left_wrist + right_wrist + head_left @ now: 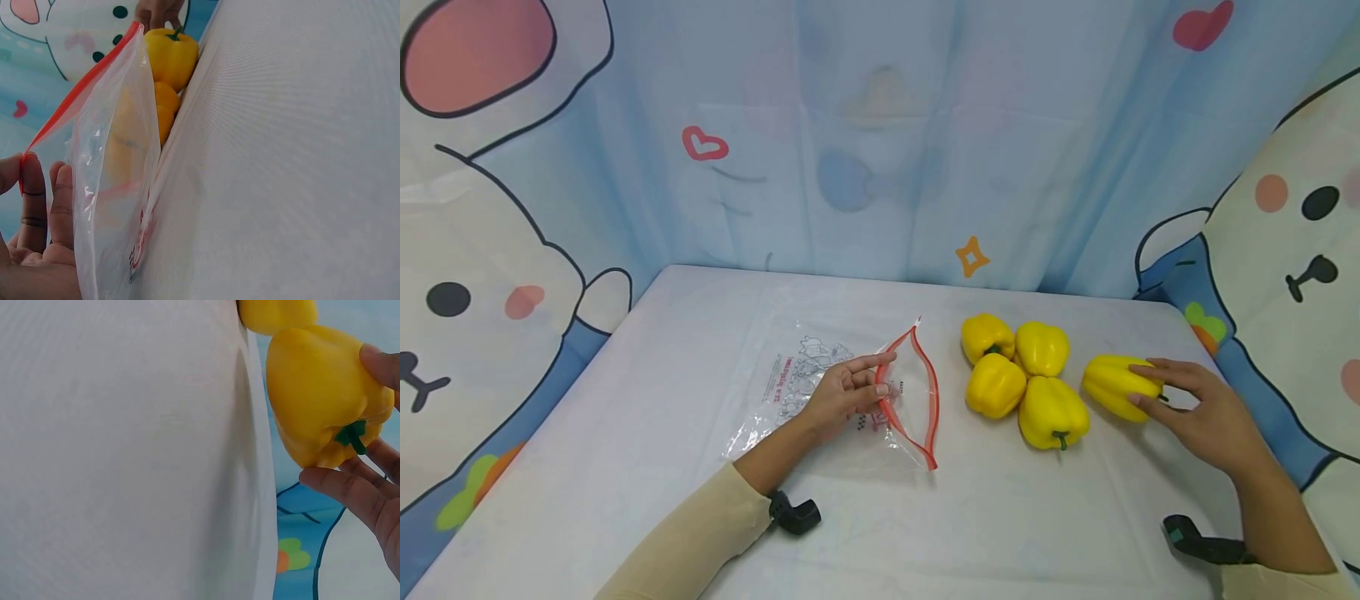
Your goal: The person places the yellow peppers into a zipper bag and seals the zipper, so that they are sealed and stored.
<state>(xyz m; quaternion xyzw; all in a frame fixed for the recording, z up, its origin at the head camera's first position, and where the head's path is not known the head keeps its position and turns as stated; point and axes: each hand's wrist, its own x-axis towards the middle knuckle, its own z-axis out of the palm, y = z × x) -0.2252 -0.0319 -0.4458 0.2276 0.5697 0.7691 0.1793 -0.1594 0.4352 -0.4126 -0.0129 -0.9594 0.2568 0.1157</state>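
My left hand [844, 393] pinches the red zip edge of a clear zip bag [820, 425] between thumb and forefinger; the bag's mouth gapes toward the right. In the left wrist view the bag [115, 187] stands up from the cloth at the pinched red strip [84, 87]. My right hand [1213, 417] holds a yellow bell pepper [1114, 387] by its stem end, thumb on one side and fingers on the other. The right wrist view shows this pepper [322, 394] with its green stem toward the palm; whether it touches the cloth, I cannot tell.
Several more yellow peppers sit grouped between bag and right hand, among them a front one [1052, 414] and a back one [987, 337]. A white cloth covers the table [1000, 525]. Behind it hangs a blue patterned curtain [880, 167].
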